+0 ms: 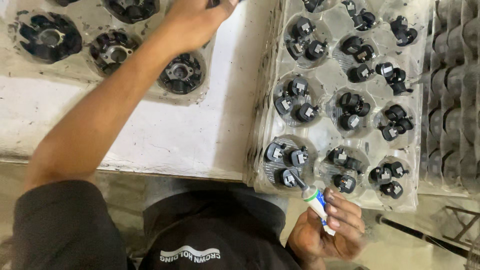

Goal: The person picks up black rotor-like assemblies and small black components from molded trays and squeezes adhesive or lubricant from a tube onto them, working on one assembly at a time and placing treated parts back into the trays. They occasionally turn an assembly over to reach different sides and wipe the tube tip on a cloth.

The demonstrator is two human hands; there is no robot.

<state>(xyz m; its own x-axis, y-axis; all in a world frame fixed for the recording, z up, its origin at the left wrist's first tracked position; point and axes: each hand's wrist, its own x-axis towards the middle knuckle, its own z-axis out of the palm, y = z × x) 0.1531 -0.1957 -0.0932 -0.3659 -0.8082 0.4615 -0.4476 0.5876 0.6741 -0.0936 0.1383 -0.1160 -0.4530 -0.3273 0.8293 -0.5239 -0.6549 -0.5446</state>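
Observation:
My right hand [327,227] grips a small white and green tube with a dark nozzle [311,194], its tip over the near-left pocket of a clear plastic tray [325,135]. Each pocket of that tray holds three small black parts with pale faces [286,162]. My left hand [195,22] reaches across to the far edge of a second clear tray [150,97] holding round black and metal parts [181,74]. Its fingertips run off the top of the frame, so what they touch is hidden.
Both trays rest on a white worktop [170,135] with a scuffed front edge. A stack of grey moulded trays [452,95] stands at the right. Below the edge are my dark shirt and a dark bar [425,237] on the floor.

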